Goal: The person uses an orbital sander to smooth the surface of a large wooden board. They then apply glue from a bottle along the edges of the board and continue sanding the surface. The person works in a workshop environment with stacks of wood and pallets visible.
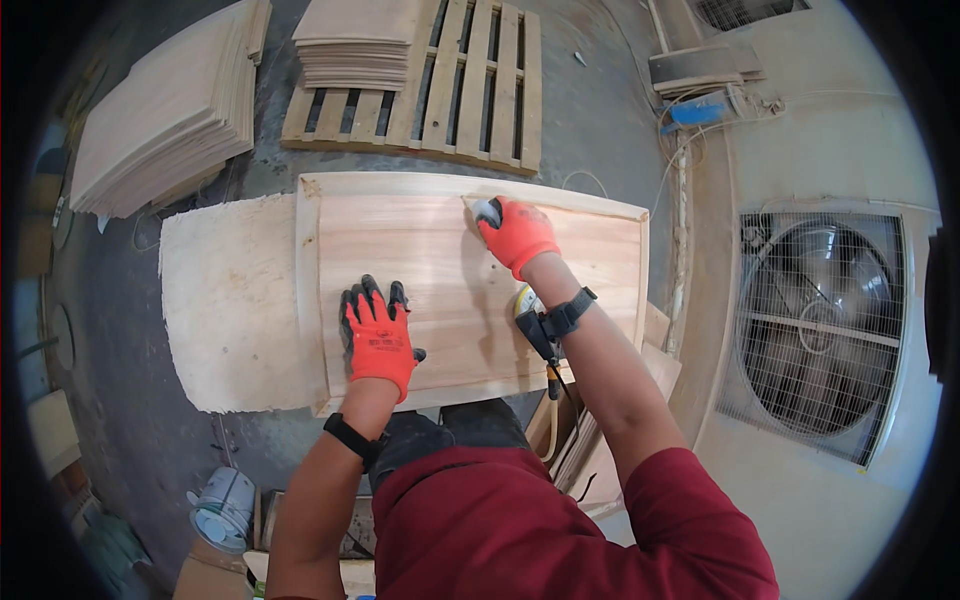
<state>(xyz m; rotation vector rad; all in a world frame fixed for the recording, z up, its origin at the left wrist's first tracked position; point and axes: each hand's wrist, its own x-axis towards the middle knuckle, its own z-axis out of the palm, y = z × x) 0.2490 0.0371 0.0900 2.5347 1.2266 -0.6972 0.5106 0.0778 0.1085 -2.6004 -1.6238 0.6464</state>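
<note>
A framed light wooden panel (440,290) lies flat on a larger plywood sheet (225,310). My left hand (378,335), in a red and black glove, rests flat with fingers spread on the panel's near left part. My right hand (515,235), also gloved in red, presses a small grey sanding pad (487,210) against the panel near its far edge. A black strap with a yellow and black device (540,320) is on my right wrist.
A wooden pallet (470,90) with a stack of thin boards (355,45) lies beyond the panel. Another board stack (165,115) sits at far left. A large caged fan (825,330) stands at right. A bucket (225,505) is near left on the floor.
</note>
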